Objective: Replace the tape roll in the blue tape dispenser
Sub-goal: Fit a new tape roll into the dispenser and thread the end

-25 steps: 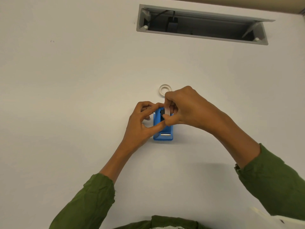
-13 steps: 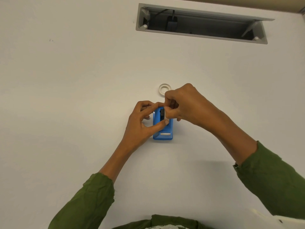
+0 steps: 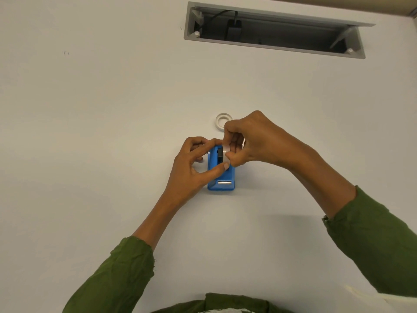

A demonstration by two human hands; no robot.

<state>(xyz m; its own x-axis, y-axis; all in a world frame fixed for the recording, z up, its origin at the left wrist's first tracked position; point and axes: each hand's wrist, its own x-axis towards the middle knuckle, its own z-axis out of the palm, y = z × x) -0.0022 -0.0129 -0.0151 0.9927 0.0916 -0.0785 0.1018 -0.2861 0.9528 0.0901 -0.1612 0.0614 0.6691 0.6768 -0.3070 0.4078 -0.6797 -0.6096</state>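
At mid-desk, the small blue plastic tape dispenser (image 3: 221,177) is standing with its metal cutter strip facing the person. Its upper part is largely hiding behind both hands. The left hand (image 3: 191,170) is gripping the dispenser, thumb lying across its top, fingers curling round the far side. The right hand (image 3: 250,141) is pinching a clear tape roll (image 3: 226,152) over the dispenser's slot; whether the roll is seated is hard to tell. Just beyond, an empty white ring core (image 3: 222,121) is lying on the white desk (image 3: 90,132), partly covered by the right knuckles.
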